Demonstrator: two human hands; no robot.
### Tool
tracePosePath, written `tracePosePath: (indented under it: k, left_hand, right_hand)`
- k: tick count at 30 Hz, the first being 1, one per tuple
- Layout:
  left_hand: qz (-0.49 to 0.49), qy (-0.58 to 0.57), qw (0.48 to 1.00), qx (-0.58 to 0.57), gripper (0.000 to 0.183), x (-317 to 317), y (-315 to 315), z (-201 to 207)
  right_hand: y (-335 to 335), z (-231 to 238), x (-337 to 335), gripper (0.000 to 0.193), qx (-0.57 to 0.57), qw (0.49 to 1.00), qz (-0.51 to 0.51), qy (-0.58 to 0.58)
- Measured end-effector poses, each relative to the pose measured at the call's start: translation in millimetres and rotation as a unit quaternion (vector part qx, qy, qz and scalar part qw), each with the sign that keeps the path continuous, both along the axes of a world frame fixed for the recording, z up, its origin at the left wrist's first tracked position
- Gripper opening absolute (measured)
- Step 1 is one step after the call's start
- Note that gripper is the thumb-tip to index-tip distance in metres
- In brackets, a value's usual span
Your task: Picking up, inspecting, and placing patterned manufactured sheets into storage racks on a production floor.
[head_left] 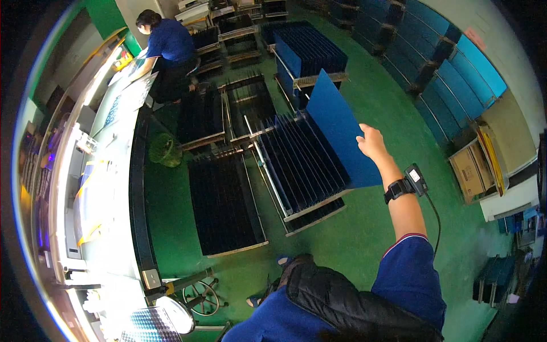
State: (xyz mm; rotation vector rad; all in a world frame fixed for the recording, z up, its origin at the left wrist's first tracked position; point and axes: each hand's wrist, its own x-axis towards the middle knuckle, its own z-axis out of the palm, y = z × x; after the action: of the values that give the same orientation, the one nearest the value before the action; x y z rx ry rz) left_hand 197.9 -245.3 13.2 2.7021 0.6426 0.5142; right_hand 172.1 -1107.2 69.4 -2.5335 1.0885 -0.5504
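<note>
Possible trouble, L to R: the left hand is not showing, so I can't tell if it is holding or supporting anything. In the middle, the rack (317, 204) is carrying many plates (296, 165) close together; if the sheet (337, 122) is swinging left, its edge may be scraping them or catching betw. them. The sheet is standing at the right end of this rack, rising above the plates, its lower right corner reaching past the frame. The right hand (373, 143) seems to be pinching its right edge, approx. midway up. W/ such one-sided hold, the sheet may be twisting or bending, and if the grip is slipping, it may be falling to the floor (367, 228). Also, the cable (437, 222) is hanging from the wrist unit (417, 175) and may be snagging on a corner.

Materials, again L to R: the counter (119, 199) is shining white and smooth. The bin (165, 151) is showing green mesh. The plates are looking dark, thin, parallel, like book pages, w/ a metal rod (266, 164) running alongside. The sheet is looking flat, fairly stiff, matt blue, w/ pointed top corner. Far right, a brown box (472, 171), prob. cardboard, is standing upright.
</note>
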Motion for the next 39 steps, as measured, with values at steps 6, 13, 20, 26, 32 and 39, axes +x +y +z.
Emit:
tracePosePath:
  k: [6,13,20,26,32,39]
  left_hand:
    - [0.021,-0.009,0.999,0.026,0.031,-3,12,8]
    - [0.057,-0.026,0.996,0.071,0.027,-15,47,18]
    - [0.129,-0.077,0.973,0.173,0.024,-42,157,55]
    - [0.119,-0.043,0.939,0.320,0.022,-140,306,14]
    - [-0.058,0.000,0.984,0.170,0.034,-106,181,-17]
    - [-0.019,-0.086,0.993,-0.080,0.045,-151,179,4]
  right_hand:
    - [-29,-17,30,0.047,-0.007,0.999,0.037,0.038]
    - [-4,4,68,0.071,-0.013,0.999,0.002,0.035]
    - [151,15,121,0.030,0.133,0.935,0.191,-0.268]
    - [447,-56,158,0.029,0.390,0.771,0.496,-0.090]
    - [638,-109,168,0.060,0.655,0.567,0.478,0.146]
    - [777,-77,236,0.051,0.641,0.521,0.422,0.374]
